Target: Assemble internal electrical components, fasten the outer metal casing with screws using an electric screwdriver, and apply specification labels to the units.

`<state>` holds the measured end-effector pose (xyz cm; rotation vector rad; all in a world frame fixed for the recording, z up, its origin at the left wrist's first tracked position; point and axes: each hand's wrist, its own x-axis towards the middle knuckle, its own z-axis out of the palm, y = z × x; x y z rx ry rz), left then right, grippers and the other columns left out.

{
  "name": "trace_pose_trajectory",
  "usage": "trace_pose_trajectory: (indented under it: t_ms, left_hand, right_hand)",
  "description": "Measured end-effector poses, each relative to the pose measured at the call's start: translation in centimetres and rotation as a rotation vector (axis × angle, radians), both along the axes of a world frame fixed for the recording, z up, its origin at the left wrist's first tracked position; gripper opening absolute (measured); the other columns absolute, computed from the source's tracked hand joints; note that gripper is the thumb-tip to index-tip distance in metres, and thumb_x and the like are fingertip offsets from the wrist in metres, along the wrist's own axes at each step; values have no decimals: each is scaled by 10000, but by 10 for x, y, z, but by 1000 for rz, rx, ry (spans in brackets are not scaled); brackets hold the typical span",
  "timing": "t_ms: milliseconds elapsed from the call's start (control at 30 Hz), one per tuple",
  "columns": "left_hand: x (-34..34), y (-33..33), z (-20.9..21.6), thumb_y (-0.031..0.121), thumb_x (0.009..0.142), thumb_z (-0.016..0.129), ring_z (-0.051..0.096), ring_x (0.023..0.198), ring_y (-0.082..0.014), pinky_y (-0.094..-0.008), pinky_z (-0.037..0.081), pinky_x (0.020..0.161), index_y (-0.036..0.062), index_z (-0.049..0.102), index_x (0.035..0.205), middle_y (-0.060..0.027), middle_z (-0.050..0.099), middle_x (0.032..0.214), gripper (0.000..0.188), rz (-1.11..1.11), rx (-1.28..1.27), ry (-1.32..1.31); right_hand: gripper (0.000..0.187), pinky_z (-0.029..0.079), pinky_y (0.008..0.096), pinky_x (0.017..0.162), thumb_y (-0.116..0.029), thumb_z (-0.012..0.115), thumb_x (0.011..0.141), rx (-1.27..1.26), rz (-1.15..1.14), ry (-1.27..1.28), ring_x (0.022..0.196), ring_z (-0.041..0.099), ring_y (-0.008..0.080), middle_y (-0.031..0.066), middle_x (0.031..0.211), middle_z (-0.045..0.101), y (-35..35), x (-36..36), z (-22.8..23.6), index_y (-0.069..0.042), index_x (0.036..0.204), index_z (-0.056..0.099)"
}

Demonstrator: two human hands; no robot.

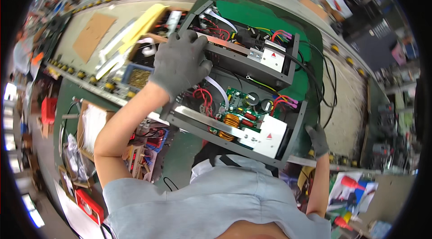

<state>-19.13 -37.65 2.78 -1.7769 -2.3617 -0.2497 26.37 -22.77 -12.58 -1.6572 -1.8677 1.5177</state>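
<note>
Two dark grey, open-topped metal cases lie one behind the other before me. The far case (252, 68) holds wiring and a white cover plate with a red triangle. In the near case (216, 139) are a green circuit board (234, 97), a copper-wound coil (230, 126), red wires and a similar white plate (271, 136). My left hand (182, 61), in a grey glove, is closed over the left end of the far case, its fingertips bent over the wall. My gloved right hand (317, 141) is beside the near case's right end, fingers apart, seemingly not touching it.
Black cables (326, 81) loop down from the far case on the right. A green mat (310, 36) lies underneath, on a roller line (81, 73). Left are a blue bin of small brass-coloured parts (138, 77), yellow sheets (146, 25) and a cardboard piece (93, 34).
</note>
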Motion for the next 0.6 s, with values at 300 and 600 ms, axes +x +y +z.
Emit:
trace_pose_trajectory:
  t_ms: [300, 600]
  left_hand:
    - [114, 55, -8, 168, 698, 621, 544, 927, -296, -410, 462, 719, 97, 590, 1004, -93, 563, 931, 316, -307, 123, -44]
    - [160, 91, -6, 45, 709, 593, 564, 1007, -245, -351, 480, 823, 103, 589, 1073, -54, 563, 1128, 369, -990, -125, 68]
  right_hand:
    - [316, 451, 285, 880, -95, 568, 875, 717, -281, -109, 981, 611, 184, 126, 1058, 645, 16, 52, 103, 41, 1160, 556]
    - [397, 439, 289, 851, -270, 599, 846, 681, 250, -235, 951, 592, 175, 105, 995, 641, 78, -11, 131, -45, 1172, 575]
